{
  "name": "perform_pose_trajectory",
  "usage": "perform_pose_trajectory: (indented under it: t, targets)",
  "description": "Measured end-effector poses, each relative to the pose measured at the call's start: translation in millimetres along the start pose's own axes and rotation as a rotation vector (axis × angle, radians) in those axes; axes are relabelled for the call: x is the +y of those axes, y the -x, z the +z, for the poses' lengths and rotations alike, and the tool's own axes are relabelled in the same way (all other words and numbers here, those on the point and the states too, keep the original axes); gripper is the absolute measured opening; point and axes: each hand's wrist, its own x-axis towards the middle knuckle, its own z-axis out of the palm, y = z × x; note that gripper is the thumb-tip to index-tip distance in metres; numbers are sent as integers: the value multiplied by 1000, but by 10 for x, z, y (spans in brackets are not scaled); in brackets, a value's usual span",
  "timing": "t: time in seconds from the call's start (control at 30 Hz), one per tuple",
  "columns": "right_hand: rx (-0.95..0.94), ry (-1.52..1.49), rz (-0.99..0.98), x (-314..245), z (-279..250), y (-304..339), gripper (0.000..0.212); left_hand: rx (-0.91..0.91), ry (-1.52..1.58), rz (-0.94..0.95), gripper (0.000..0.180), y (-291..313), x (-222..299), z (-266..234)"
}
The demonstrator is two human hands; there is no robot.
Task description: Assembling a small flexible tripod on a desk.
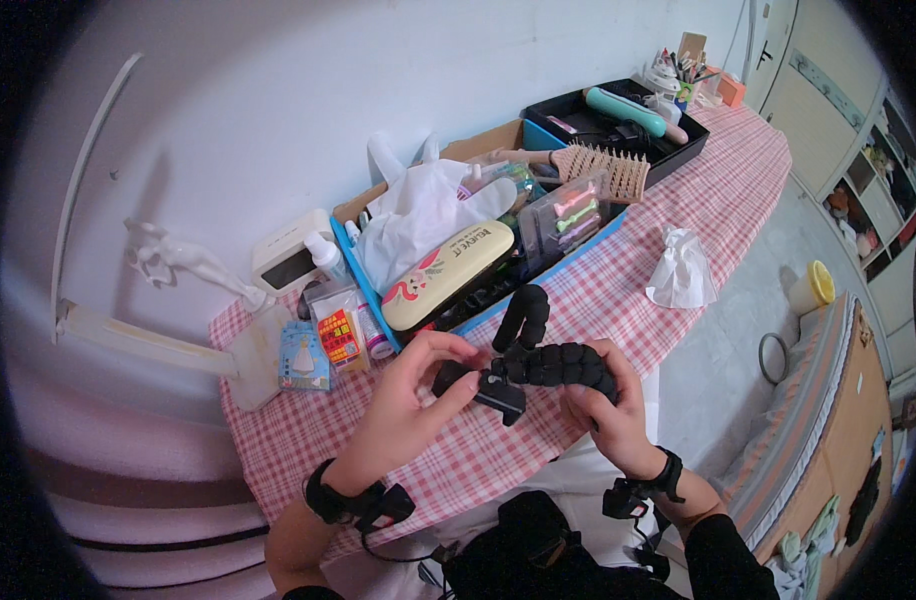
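Observation:
Over the near edge of the table I hold a black flexible tripod (pixel 558 364) with thick, segmented legs. My left hand (pixel 400 408) is closed on its darker, blocky end, thumb and fingers pinching it. My right hand (pixel 620 418) grips the outer end of a leg that runs sideways. Another bent leg points upward between the two hands, near the box behind it. Black straps with small devices circle both wrists.
A pink checked cloth (pixel 323 455) covers the table. Behind the tripod stands a blue-edged box (pixel 568 262) with a cream case (pixel 448 275), a hairbrush (pixel 603 170) and a white bag. Left are small packets (pixel 306 357) and a lamp base (pixel 258 360); right lies crumpled tissue (pixel 682 270).

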Motion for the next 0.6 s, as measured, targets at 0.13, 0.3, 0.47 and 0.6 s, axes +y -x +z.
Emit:
perform_pose_trajectory:
  t: [0.13,0.3,0.47,0.6]
  targets:
    - [49,59,-28,7,17,-5,28,19,-549,396,31,-10,98,38]
    - [24,375,-176,31,6,19,34,92,-716,379,31,38,63,92]
    - [31,359,-217,34,26,27,35,93,-796,516,29,15,43,50]
    - [32,281,-157,18,38,21,34,78,-839,546,36,27,33,48]
